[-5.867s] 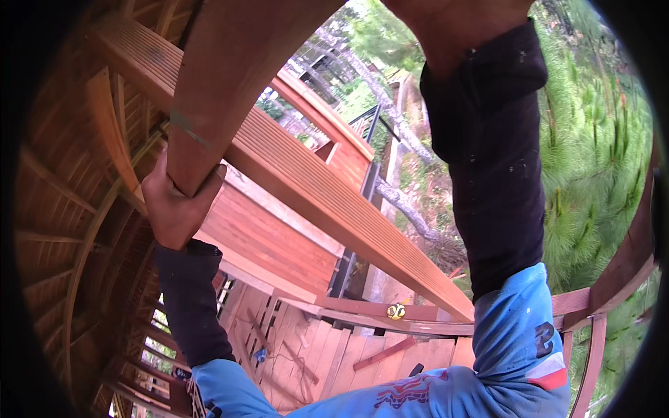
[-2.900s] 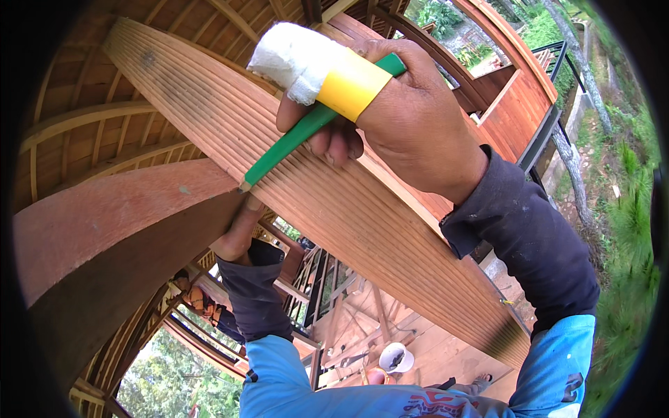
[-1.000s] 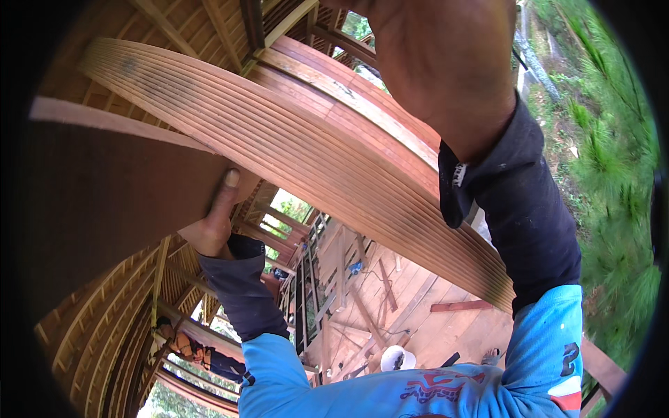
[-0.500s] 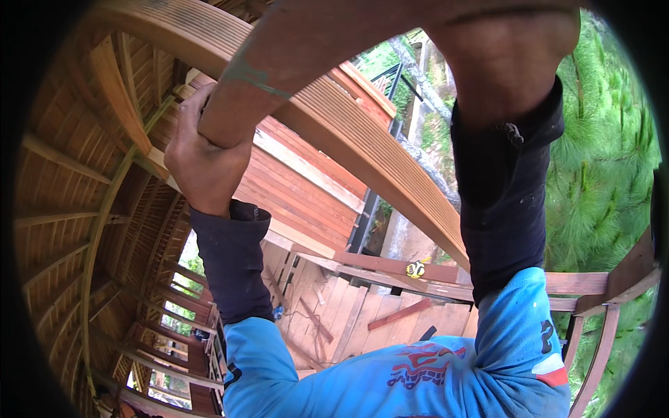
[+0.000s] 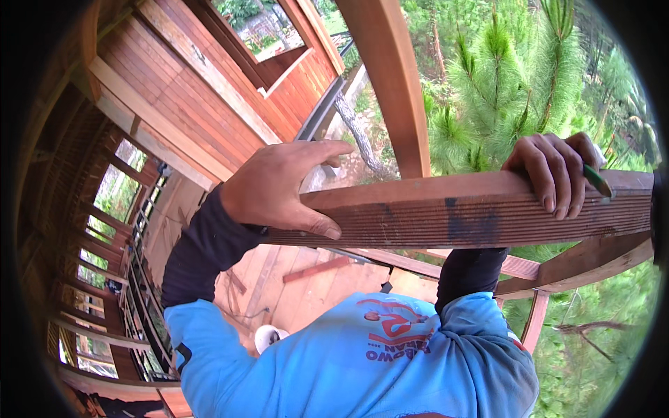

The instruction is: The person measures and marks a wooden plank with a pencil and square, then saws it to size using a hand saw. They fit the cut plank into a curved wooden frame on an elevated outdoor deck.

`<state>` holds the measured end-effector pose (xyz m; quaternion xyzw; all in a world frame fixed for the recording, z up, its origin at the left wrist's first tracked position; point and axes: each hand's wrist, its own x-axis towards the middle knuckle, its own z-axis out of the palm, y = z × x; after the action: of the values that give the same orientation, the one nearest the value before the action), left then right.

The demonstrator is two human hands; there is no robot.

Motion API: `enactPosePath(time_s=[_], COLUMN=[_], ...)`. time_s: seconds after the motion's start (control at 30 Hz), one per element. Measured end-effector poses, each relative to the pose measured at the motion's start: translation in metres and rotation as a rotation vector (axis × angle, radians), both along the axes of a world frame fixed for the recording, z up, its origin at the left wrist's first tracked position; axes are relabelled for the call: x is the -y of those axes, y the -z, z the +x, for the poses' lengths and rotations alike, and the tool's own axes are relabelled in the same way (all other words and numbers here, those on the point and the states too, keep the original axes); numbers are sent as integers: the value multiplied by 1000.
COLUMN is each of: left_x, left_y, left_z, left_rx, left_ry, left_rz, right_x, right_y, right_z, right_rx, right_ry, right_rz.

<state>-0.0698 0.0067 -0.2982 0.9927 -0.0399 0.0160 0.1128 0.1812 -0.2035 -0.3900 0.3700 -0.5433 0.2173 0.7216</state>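
Observation:
A ribbed reddish-brown wooden beam (image 5: 418,216) runs crosswise in front of my chest. At its left part is my left hand (image 5: 282,188), thumb laid against the ribbed face and fingers stretched out above the top edge, spread apart from the thumb. Over the right part of the same beam lies my right hand (image 5: 550,174), its fingers curled down across the top edge onto the ribbed face. Between those fingers sticks out a green pencil (image 5: 597,181) with a pale pointed tip. My right thumb is hidden behind the beam.
Another upright wooden post (image 5: 397,83) rises behind the beam. Below is a plank floor with a loose reddish board (image 5: 317,269), a white round object (image 5: 268,338) and a cable. A curved wooden railing (image 5: 578,265) stands at right, pine trees beyond. At upper left is a plank wall (image 5: 188,83).
The view has shifted, and the ribbed beam now lies crosswise before me. Both hands have come down from high in the picture onto it; the right hand and the pencil now show clearly.

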Motion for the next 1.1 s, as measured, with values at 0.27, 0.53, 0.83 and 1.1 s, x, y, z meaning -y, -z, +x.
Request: enactPosePath(time_s=[0.27, 0.53, 0.83, 1.1], left_x=[-3, 25, 46, 35], left_y=[150, 234, 282, 322], left_z=[-38, -70, -98, -146], left_rx=[-434, -385, -354, -537], left_ry=[105, -201, -334, -477], left_rz=[-763, -955, -618, -533], right_x=[-30, -39, 24, 142], right_y=[52, 109, 296, 578], right_z=[-40, -37, 10, -42], right_rx=[-81, -127, -573, -356], right_ry=[-126, -179, 170, -114], right_rz=[-275, -599, -1595, -2535])
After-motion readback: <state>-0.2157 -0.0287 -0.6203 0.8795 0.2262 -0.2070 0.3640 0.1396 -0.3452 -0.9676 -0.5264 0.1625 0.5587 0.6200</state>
